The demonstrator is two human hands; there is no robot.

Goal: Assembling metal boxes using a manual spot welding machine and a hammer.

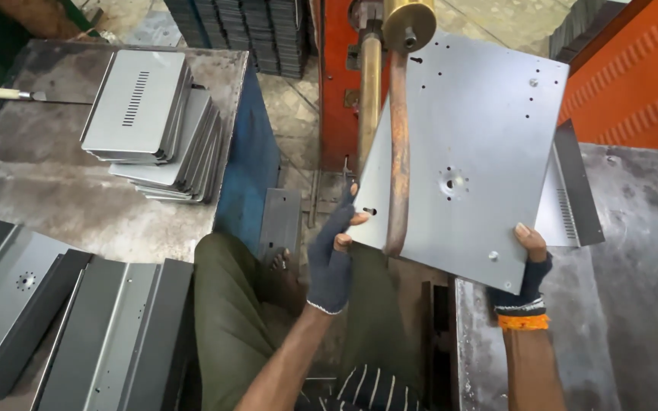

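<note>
I hold a flat grey sheet-metal panel (pixel 474 137) with small holes, tilted, between the machine's arms. My left hand (pixel 334 251), in a dark fingerless glove, grips the panel's lower left edge. My right hand (pixel 527 270), also gloved, with an orange wristband, grips its lower right corner. A curved copper rod (pixel 399 144) of the red machine (pixel 336 84) crosses in front of the panel, under a brass head (pixel 409 23).
A stack of grey slotted metal trays (pixel 154 122) sits on the worn metal table (pixel 39 183) at left. Bent grey panels (pixel 62 320) lie at lower left. Another slotted panel (pixel 573 198) rests on the right table (pixel 634 289). Dark stacked parts (pixel 245 30) stand behind.
</note>
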